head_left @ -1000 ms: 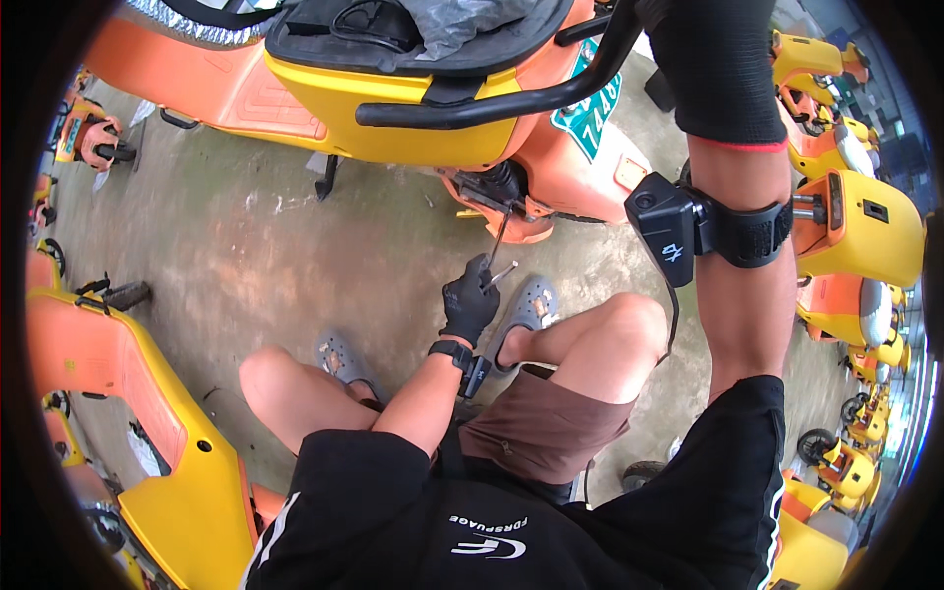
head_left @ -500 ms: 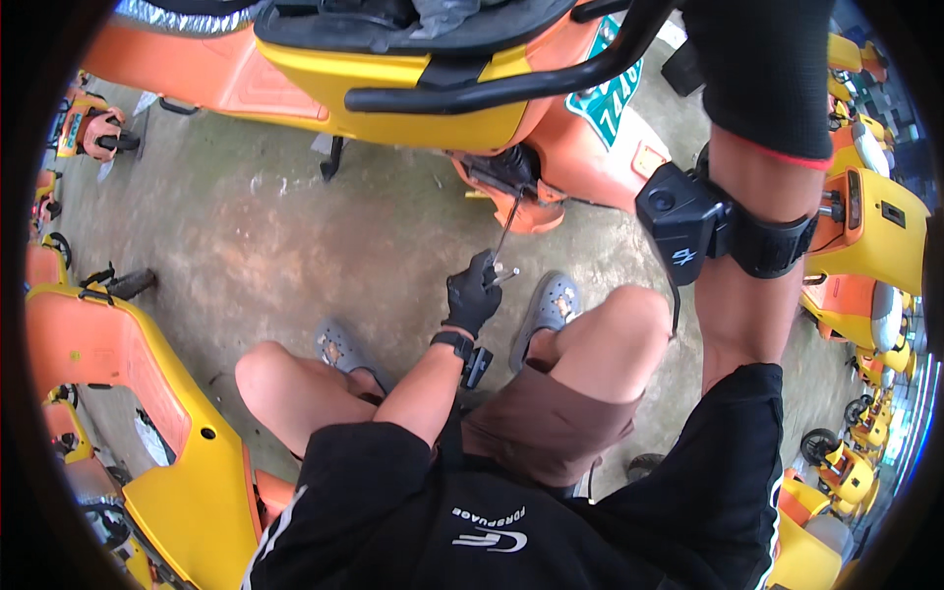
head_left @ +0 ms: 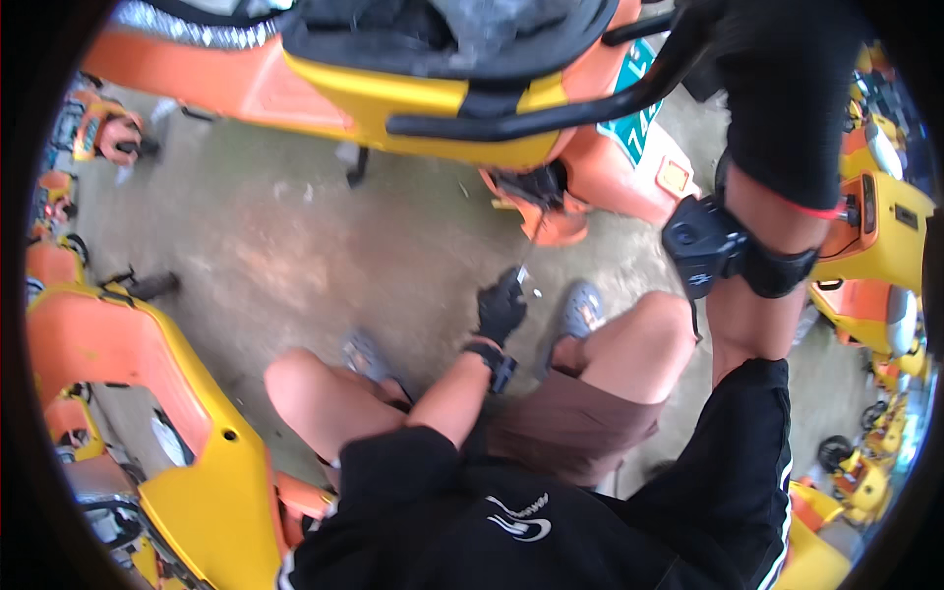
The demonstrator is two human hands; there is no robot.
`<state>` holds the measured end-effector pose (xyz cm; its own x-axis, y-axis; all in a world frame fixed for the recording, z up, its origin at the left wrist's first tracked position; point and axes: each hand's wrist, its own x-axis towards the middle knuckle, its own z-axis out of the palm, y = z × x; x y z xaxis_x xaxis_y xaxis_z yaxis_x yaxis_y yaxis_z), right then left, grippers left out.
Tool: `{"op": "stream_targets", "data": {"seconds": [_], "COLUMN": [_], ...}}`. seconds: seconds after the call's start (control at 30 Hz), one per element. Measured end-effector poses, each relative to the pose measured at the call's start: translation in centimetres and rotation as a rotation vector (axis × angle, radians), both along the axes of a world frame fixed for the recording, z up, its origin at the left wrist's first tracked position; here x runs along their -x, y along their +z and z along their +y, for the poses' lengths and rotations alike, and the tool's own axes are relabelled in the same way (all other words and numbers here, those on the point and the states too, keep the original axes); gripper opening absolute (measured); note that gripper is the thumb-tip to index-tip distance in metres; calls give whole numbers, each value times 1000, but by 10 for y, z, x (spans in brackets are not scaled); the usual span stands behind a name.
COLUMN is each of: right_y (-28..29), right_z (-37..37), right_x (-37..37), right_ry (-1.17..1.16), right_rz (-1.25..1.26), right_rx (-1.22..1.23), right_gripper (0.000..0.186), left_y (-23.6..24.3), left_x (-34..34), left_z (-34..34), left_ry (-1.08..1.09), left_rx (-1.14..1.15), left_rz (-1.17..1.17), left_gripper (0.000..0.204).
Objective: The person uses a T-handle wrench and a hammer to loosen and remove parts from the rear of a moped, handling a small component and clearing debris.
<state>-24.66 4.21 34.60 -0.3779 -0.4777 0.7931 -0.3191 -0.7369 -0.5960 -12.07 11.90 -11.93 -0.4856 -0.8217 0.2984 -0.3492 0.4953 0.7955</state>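
We are crouched on a concrete floor [head_left: 265, 246] with our knees spread, looking down between them at our left hand [head_left: 500, 307] — it wears a black glove and is curled closed around a small metal tool [head_left: 521, 277], whose pale tip pokes out just above the knuckles. A dark wrist strap [head_left: 495, 360] sits just behind the glove. The hand and tool hang low over the floor, in front of our grey sandal [head_left: 578, 313] and a little short of the rear of the orange and yellow scooter [head_left: 442, 98] that fills the top of the view; the tool points toward the scooter's orange lower bodywork [head_left: 551, 221] but is apart from it. Our right arm reaches up along the right side of the view in a black sleeve, with a black strapped device [head_left: 713, 246] on the forearm; the right hand itself is lost at the dark upper rim near the scooter's black grab rail [head_left: 551, 113], so we cannot tell whether it grips anything. Another orange and yellow scooter [head_left: 177, 433] stands close on our left — and more crowd the right edge.
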Motion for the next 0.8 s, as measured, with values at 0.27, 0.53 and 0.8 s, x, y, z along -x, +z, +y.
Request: {"op": "stream_targets", "data": {"seconds": [0.27, 0.53, 0.8], "right_y": [-13, -85, -296], "right_z": [-24, 24, 89], "right_x": [9, 9, -50], "right_ry": [210, -147, -322], "right_rz": [-207, -127, -370], "right_rx": [-20, -8, -1119], "right_gripper": [12, 32, 52], "left_y": [48, 75, 53], "left_x": [12, 17, 22], "left_z": [-8, -21, -36], "left_ry": [63, 14, -190], "left_rx": [-86, -149, -41], "left_rz": [25, -33, 252], "left_gripper": [34, 26, 31]}}
